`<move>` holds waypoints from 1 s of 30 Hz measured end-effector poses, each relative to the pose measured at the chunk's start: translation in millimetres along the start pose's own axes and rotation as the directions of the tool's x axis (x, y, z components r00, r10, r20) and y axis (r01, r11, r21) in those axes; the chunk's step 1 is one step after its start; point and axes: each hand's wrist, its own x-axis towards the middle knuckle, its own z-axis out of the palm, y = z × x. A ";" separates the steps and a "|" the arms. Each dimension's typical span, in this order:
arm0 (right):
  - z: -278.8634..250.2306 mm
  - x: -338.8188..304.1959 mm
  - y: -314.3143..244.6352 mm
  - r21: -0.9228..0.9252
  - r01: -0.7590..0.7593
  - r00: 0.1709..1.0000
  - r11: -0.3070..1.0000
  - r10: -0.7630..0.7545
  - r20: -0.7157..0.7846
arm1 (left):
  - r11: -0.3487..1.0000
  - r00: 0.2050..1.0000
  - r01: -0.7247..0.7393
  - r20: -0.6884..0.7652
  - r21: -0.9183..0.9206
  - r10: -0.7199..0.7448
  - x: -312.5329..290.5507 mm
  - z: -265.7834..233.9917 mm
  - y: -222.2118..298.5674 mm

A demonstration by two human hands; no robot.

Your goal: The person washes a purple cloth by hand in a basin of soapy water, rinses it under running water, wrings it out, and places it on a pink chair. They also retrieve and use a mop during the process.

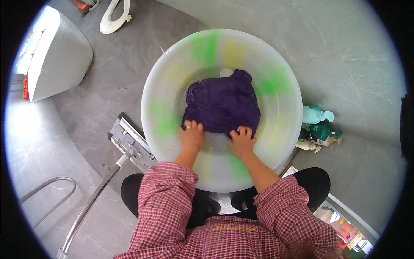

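A dark purple cloth [222, 103] lies wet and spread out in the bottom of a large translucent basin [282, 112] with green and yellow patches. Some water shows around the cloth's edges. My left hand [192, 137] grips its near left corner, fingers curled over the fabric. At the near right corner, my right hand [242, 141] has its fingers bent into the cloth the same way. Both forearms reach over the basin's near side, with checked red sleeves pushed up.
Several pump bottles [319, 129] stand against the wall right of the basin. A flat mop head [131, 144] with a metal pole [92, 200] lies at the left. Farther left is a white toilet [64, 56]; a white seat-like ring [115, 17] lies at the back.
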 end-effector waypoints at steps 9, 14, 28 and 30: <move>-152.3 61.1 -0.2 0.139 0.560 0.720 0.817 -0.562 0.406 | 0.814 0.886 -0.273 0.196 -0.513 0.421 32.4 -92.0 -43.1; -302.3 17.2 -14.6 0.450 0.686 0.714 0.572 -0.650 -0.261 | 0.303 0.899 -0.351 -0.228 -0.886 0.375 15.0 -250.5 -67.0; -357.8 14.6 -75.1 0.274 0.740 0.665 0.614 -0.729 -0.162 | 0.172 0.900 -0.394 -0.341 -0.903 0.271 20.7 -278.4 -7.9; -403.6 -6.5 -84.0 0.491 0.745 0.627 0.451 -0.725 -0.286 | -0.049 0.917 -0.265 -0.267 -0.963 0.296 30.0 -281.5 9.1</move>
